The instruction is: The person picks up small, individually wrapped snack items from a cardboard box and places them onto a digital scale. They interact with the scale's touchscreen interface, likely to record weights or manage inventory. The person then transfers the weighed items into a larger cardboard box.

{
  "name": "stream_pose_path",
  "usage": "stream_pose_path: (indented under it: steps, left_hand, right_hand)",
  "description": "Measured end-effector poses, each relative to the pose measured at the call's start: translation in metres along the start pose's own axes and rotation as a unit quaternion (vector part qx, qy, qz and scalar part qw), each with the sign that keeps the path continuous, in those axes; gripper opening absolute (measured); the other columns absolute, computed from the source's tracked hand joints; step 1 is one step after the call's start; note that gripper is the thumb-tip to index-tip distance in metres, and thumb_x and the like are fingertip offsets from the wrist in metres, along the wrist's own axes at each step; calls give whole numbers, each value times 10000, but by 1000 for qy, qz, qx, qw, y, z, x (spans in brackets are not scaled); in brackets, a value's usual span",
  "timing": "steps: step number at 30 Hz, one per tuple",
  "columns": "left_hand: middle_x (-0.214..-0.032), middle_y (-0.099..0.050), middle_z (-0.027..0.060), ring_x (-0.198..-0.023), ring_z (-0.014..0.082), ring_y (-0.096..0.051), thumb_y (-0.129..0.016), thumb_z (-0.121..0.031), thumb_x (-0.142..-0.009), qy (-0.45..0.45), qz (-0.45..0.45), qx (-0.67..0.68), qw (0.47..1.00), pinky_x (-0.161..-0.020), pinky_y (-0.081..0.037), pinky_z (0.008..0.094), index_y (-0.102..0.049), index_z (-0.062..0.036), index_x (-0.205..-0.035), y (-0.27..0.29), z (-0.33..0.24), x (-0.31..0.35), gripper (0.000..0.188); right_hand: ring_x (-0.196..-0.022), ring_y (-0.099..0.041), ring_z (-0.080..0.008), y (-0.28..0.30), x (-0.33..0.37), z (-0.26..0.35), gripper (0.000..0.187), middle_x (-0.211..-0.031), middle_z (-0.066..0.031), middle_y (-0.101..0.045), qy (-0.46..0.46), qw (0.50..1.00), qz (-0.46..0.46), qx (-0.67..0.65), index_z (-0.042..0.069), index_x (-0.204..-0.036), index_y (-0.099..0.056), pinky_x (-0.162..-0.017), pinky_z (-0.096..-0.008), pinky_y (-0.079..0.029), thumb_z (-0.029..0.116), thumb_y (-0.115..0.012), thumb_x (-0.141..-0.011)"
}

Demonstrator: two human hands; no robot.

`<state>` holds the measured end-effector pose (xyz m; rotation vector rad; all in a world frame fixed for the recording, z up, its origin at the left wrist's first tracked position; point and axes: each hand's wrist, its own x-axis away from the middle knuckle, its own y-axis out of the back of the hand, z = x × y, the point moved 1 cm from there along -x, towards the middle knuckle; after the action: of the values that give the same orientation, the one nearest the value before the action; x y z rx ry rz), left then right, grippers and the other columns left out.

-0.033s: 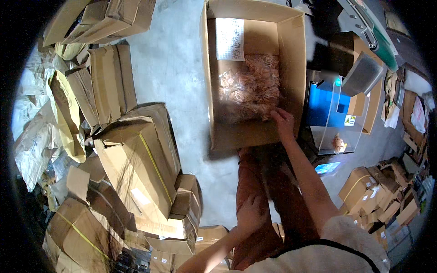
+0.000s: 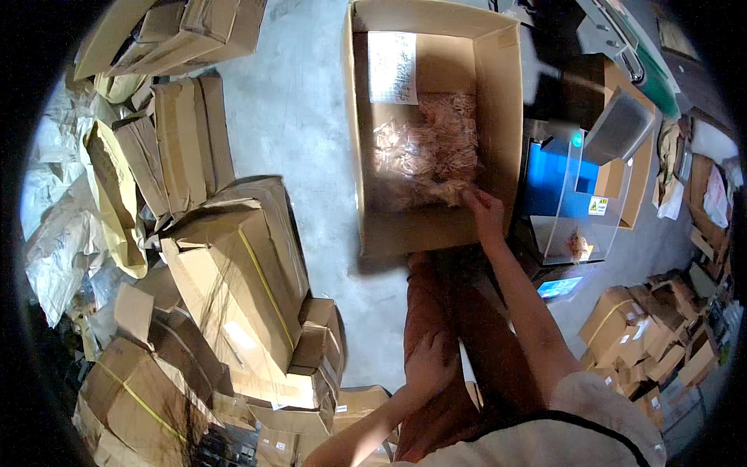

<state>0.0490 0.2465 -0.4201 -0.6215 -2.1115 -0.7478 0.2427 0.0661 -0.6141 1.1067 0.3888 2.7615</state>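
A deep, open cardboard box (image 2: 506,93) stands in front of me. Clear packets of thin pinkish-brown pieces (image 2: 428,144) lie heaped in it. My right hand (image 2: 486,214) reaches over the box's near right side, thumb and fingers pinched on a small clear packet (image 2: 450,192) at the heap's near edge. The fingertips partly cover that packet. Lying on my left thigh (image 2: 424,303), my left hand (image 2: 432,364) has its fingers stretched out and holds nothing. A handwritten white sheet (image 2: 392,66) is against the box's far left inner wall.
Right of the box is a blue machine (image 2: 545,175) with a clear cover, a pinkish packet (image 2: 577,245) and a lit screen (image 2: 559,287). A metal chute (image 2: 618,124) rises behind it. Strapped cartons (image 2: 241,288) crowd the left, with crumpled plastic sheeting (image 2: 58,226) beyond. More cartons (image 2: 615,315) lie right.
My right hand has shifted very slightly at the heap's near edge, and the packet at its fingertips has moved a little. My left hand stays on the thigh.
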Motion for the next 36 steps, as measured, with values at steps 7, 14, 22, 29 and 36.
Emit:
stream_pose_path:
  steps: [7,14,22,29,36]
  left_hand:
    - [-1336,-530,194,-1192,405,-533,-618,-295,-846,-15,98,-29,995,-1029,-416,514,-516,-49,-1315,-21,-10,-6,539]
    - [-1371,-497,212,-1241,412,-493,-619,-302,-864,-32,-12,-17,999,-1046,-403,512,-405,-76,-1427,-14,-23,-14,643]
    - [-1256,-591,191,-1186,409,-523,-612,-330,-877,-23,64,-2,998,-1019,-417,506,-565,-56,-1274,-28,-6,-5,485]
    - [-1214,-609,185,-1178,411,-528,-606,-338,-864,-36,87,-86,992,-1031,-404,525,-597,-61,-1227,-29,-5,0,457]
    - [-1445,-421,258,-1258,448,-479,-604,-369,-874,1,98,-72,993,-1083,-355,535,-384,-49,-1442,-23,3,-2,688]
  right_hand:
    - [-983,-661,-275,-17,-2,-15,328,-1002,-141,-704,123,903,325,254,-25,-1084,-690,-883,-387,-502,190,-732,-840]
    - [-1125,-585,-382,-75,-110,-68,475,-1172,-187,-639,466,772,-41,430,47,-1289,-557,-946,-455,-480,-2,-581,-818]
    - [-904,-648,-205,-80,-126,-77,227,-983,-50,-689,136,988,73,13,-1,-1116,-645,-823,-341,-512,121,-575,-939]
    - [-931,-631,-153,-76,-91,-62,224,-1011,-67,-665,16,976,171,-130,7,-1099,-646,-853,-325,-503,146,-624,-925]
    - [-1152,-552,-292,-60,-98,-31,517,-1263,-153,-580,70,995,74,22,9,-1262,-560,-1004,-417,-446,249,-736,-839]
